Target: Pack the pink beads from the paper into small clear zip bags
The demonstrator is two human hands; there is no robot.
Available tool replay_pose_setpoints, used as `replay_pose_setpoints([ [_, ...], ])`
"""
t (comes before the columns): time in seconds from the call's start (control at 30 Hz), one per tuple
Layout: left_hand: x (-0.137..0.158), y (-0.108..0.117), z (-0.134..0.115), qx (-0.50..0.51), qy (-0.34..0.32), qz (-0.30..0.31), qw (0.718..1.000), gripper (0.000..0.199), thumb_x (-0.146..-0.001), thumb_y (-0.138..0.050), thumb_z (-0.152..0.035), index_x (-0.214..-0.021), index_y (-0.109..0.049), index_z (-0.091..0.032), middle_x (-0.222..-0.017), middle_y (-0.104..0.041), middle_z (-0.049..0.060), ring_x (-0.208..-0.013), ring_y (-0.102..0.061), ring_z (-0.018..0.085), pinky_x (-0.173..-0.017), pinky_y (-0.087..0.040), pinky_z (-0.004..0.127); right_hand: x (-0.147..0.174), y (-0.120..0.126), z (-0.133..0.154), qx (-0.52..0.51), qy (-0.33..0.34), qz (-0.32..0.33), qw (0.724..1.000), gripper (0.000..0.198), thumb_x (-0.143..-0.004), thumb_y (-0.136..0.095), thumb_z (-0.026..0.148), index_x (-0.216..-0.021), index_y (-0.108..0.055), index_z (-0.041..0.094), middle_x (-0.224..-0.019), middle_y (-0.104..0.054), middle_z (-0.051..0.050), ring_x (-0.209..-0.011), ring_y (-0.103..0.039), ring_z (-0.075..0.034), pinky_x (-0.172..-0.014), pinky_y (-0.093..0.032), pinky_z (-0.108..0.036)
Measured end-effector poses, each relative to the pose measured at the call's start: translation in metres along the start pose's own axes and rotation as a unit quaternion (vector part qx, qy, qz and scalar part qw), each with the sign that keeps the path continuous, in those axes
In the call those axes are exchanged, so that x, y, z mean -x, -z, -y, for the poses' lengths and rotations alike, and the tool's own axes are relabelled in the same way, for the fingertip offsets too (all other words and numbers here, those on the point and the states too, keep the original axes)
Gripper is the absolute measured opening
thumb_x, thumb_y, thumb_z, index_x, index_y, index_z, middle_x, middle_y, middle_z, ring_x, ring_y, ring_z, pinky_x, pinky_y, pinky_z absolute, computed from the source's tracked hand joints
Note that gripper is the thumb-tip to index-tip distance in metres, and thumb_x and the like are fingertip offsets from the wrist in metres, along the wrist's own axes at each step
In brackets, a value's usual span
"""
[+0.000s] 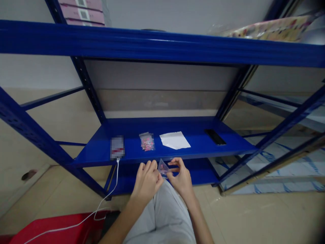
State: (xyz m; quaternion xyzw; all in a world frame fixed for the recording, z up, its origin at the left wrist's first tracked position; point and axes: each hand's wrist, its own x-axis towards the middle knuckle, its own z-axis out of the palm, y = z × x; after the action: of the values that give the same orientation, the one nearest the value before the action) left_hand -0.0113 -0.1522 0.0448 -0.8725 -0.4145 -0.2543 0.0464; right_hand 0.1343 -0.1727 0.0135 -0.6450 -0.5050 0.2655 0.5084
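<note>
Head view: small clear plastic bag (163, 166) held at front of blue shelf (157, 124). Left hand (148, 178) curled closed on one side; right hand (181, 176) half open, thumb and finger pinching other, probably keeping it taut. Pink-bead packet (147, 142) on blue shelf, likely for easy reach.

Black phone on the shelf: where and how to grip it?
Probably best across its long edges, mid-length, coming from above: the black phone lies flat and slim on the blue shelf, set diagonally, apart from the white paper.

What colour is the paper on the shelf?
The paper is white, seen best in the head view.
</note>
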Motion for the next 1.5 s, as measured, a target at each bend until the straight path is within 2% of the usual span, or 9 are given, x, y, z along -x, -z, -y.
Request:
replay_pose_setpoints([
  [0.17, -0.041, -0.020, 0.005, 0.051, 0.028, -0.022, 0.998, 0.019, -0.066, -0.049, -0.007, -0.050, -0.049, -0.018, -0.083, -0.060, 0.004, -0.073, -0.052, 0.018, -0.066, -0.033, 0.034, -0.039, 0.004, -0.016, -0.156, -0.026, 0.068, 0.985, 0.032, -0.064, -0.061, 0.017, -0.092, -0.046, 0.024, -0.101, -0.062, -0.005, -0.088, -0.064, -0.021, -0.059, -0.050, -0.025],
  [0.3, -0.091, -0.038, 0.004, 0.200, 0.056, -0.032, 0.978, 0.019, -0.067, -0.049, -0.007, -0.050, -0.049, -0.017, -0.090, -0.062, 0.003, -0.069, -0.055, 0.014, -0.067, -0.039, 0.030, -0.079, 0.016, -0.028, -0.291, -0.071, 0.145, 0.943, 0.040, -0.071, -0.062, 0.039, -0.107, -0.053, 0.025, -0.121, -0.056, -0.008, -0.109, -0.054, -0.023, -0.077, -0.050, -0.032],
  [0.4, -0.127, -0.055, 0.007, 0.313, 0.065, -0.048, 0.946, 0.019, -0.071, -0.048, -0.008, -0.054, -0.052, -0.017, -0.094, -0.061, 0.002, -0.071, -0.057, 0.012, -0.069, -0.043, 0.026, -0.106, 0.018, -0.040, -0.369, -0.141, 0.165, 0.904, 0.054, -0.078, -0.043, 0.061, -0.116, -0.052, 0.024, -0.121, -0.057, -0.010, -0.103, -0.059, -0.023, -0.079, -0.050, -0.038],
  [0.5, -0.151, -0.078, 0.015, 0.349, 0.060, -0.051, 0.934, 0.019, -0.075, -0.044, -0.008, -0.063, -0.056, -0.017, -0.100, -0.060, 0.002, -0.079, -0.058, 0.012, -0.073, -0.044, 0.024, -0.132, 0.018, -0.056, -0.389, -0.191, 0.155, 0.888, 0.055, -0.077, -0.045, 0.061, -0.114, -0.053, 0.022, -0.107, -0.065, -0.010, -0.085, -0.067, -0.021, -0.069, -0.054, -0.034],
  [0.63, -0.157, -0.117, 0.028, 0.303, 0.092, -0.035, 0.948, 0.023, -0.086, -0.036, -0.017, -0.082, -0.058, -0.019, -0.099, -0.059, 0.003, -0.087, -0.057, 0.014, -0.080, -0.042, 0.027, -0.163, 0.026, -0.078, -0.370, -0.178, 0.040, 0.911, 0.042, -0.064, -0.071, 0.040, -0.100, -0.059, 0.021, -0.090, -0.070, -0.003, -0.069, -0.069, -0.016, -0.056, -0.055, -0.022],
  [0.73, -0.148, -0.147, 0.033, 0.241, 0.166, -0.057, 0.955, 0.025, -0.091, -0.033, -0.026, -0.106, -0.051, -0.019, -0.106, -0.057, 0.005, -0.101, -0.053, 0.018, -0.087, -0.038, 0.034, -0.180, 0.033, -0.095, -0.328, -0.143, -0.049, 0.933, 0.041, -0.062, -0.073, 0.039, -0.093, -0.059, 0.016, -0.078, -0.069, -0.002, -0.065, -0.068, -0.017, -0.053, -0.055, -0.023],
  [0.87, -0.139, -0.170, 0.033, 0.177, 0.125, -0.028, 0.976, 0.025, -0.091, -0.035, -0.030, -0.108, -0.050, -0.019, -0.107, -0.057, 0.006, -0.104, -0.050, 0.019, -0.089, -0.034, 0.036, -0.186, 0.033, -0.112, -0.265, -0.101, -0.080, 0.956, 0.051, -0.064, -0.070, 0.043, -0.102, -0.056, 0.013, -0.071, -0.068, -0.002, -0.062, -0.068, -0.018, -0.050, -0.055, -0.025],
  [1.2, -0.143, -0.177, 0.034, 0.164, 0.116, 0.024, 0.979, 0.018, -0.081, -0.055, -0.035, -0.087, -0.060, -0.019, -0.097, -0.055, 0.005, -0.099, -0.047, 0.021, -0.087, -0.032, 0.037, -0.181, 0.024, -0.113, -0.172, -0.089, -0.058, 0.979, 0.056, -0.065, -0.064, 0.052, -0.106, -0.056, 0.013, -0.090, -0.070, -0.011, -0.066, -0.068, -0.023, -0.047, -0.054, -0.027],
  [1.5, -0.146, -0.183, 0.038, 0.165, 0.128, 0.023, 0.978, 0.011, -0.081, -0.057, -0.031, -0.085, -0.061, -0.022, -0.098, -0.058, 0.003, -0.098, -0.049, 0.020, -0.085, -0.035, 0.035, -0.183, 0.023, -0.121, -0.132, -0.065, -0.117, 0.982, 0.053, -0.067, -0.057, 0.058, -0.092, -0.065, 0.012, -0.089, -0.070, -0.013, -0.071, -0.068, -0.026, -0.044, -0.054, -0.028],
])
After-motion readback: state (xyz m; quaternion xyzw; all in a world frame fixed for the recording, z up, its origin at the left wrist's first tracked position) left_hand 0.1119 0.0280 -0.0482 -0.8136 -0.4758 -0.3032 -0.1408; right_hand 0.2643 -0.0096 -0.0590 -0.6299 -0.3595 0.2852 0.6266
